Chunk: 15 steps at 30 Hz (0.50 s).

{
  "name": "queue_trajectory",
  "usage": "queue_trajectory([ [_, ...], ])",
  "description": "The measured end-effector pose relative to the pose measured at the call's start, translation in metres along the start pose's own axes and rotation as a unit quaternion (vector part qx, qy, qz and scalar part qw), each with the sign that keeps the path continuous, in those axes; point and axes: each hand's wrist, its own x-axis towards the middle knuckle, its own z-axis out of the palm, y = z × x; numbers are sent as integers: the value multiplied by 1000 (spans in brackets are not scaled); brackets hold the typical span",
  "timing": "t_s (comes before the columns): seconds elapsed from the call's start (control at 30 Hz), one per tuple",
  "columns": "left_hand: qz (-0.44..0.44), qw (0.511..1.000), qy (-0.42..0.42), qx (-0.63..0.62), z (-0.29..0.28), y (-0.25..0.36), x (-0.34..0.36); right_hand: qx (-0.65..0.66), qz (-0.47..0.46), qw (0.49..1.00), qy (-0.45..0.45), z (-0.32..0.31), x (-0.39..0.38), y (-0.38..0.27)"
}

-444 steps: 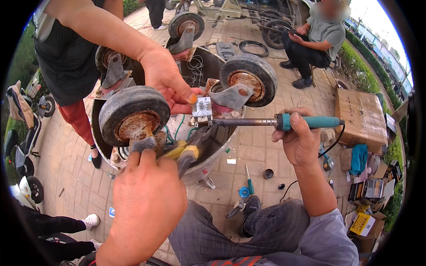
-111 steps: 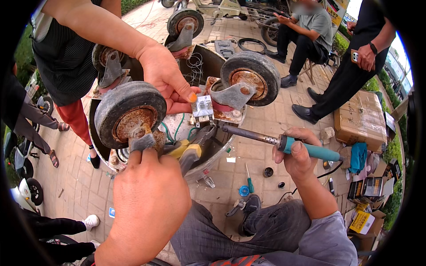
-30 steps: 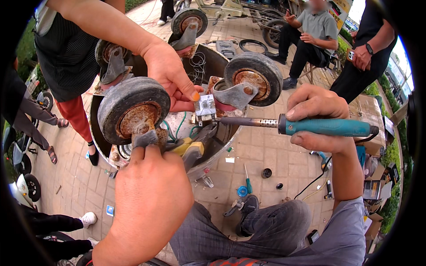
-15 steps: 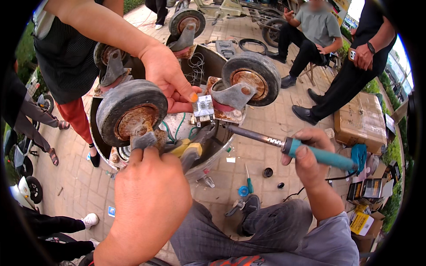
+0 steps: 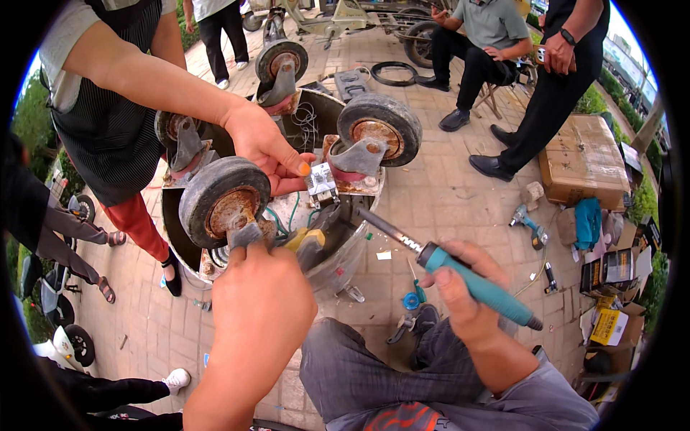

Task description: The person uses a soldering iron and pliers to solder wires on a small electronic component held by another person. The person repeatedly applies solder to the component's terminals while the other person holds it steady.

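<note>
My right hand grips a soldering iron with a teal handle. Its dark metal tip points up and left, a short gap from a small square metal-and-white electrical part. A co-worker's hand pinches that part over the drum's opening. My left hand is closed around the handles of pliers with yellow and grey grips. The jaws reach under the small part; what they grip, I cannot make out. A rusty caster wheel rises right behind my left fingers.
Several casters stand on the round metal drum, with green wires inside. A screwdriver lies on the paving near my shoe. To the right are a cardboard box, a cordless drill and more boxes. People stand and sit around.
The whole view has shifted. My right hand has moved left and lower, and the soldering iron slants more steeply. My left hand still holds the pliers, and the co-worker still holds the part.
</note>
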Motion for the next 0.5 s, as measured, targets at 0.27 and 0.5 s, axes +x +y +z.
queue_trajectory([
  [0.27, 10, 1000, 4, 2, 7, 2, 4, -121, -139, 982, 28, 15, 1, -1],
  [0.5, 13, 1000, 3, 0, 4, 1, 3, -145, -146, 978, 27, 23, 9, -11],
])
